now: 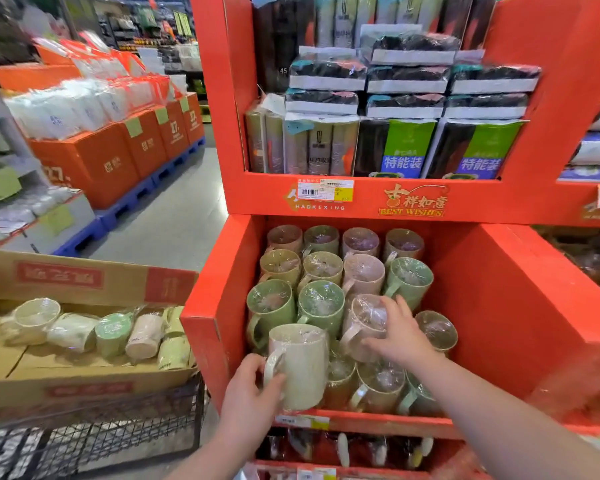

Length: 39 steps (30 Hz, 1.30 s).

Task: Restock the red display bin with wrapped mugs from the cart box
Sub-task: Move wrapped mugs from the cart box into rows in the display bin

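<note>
The left hand (pixel 248 396) is gripping a cream mug (pixel 300 363) at the front left of the red bin (pixel 520 306), thumb and fingers closing around its handle and lower side. The mug is standing upright in its clear wrap, its base near the bin's front lip. The right hand (pixel 400 332) is reaching in from the right, fingers spread over the side of a pink mug (pixel 362 323) in the row behind; it is touching the wrap, though whether it is actually gripping or only steadying the mug is hard to tell from this angle.

Around both hands, other wrapped mugs (pixel 323 271) are filling the bin in rows: green, pink, olive and pale ones, mostly upright with open mouths facing up and toward the camera. Lower mugs are sitting under the front row, partly hidden.

To the left, a cardboard box (pixel 84 278) is resting on a wire cart (pixel 118 431). Inside it, several more wrapped mugs (pixel 113 334) are lying on their sides in a loose line, cream, green and yellowish.

Above the bin, an upper shelf (pixel 378 197) of the same red display is holding packaged goods (pixel 406 147).
</note>
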Each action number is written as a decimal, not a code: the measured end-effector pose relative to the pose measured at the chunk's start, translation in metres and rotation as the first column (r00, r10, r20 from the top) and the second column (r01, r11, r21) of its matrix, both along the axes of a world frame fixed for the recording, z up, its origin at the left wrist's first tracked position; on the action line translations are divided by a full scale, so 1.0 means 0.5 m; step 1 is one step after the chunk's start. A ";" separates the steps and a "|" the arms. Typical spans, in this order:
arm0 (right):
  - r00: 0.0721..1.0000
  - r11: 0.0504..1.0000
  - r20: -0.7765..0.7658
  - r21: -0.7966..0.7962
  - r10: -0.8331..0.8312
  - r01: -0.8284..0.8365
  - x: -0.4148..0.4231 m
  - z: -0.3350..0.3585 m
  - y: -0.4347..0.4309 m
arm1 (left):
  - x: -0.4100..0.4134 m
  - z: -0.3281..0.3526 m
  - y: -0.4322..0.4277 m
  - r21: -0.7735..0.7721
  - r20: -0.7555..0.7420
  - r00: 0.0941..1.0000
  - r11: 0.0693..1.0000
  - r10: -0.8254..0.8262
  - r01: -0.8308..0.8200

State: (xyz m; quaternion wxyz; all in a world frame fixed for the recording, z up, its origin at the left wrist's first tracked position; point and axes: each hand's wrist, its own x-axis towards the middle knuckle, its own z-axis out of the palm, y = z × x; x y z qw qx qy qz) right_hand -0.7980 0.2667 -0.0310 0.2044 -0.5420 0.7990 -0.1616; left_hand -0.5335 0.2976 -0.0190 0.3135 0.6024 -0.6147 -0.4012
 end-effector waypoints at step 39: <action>0.922 0.975 0.321 -0.110 0.217 -0.191 -0.088 0.102 0.070 | -0.227 0.024 -0.027 -0.128 -0.093 0.954 0.954 -0.283 0.271</action>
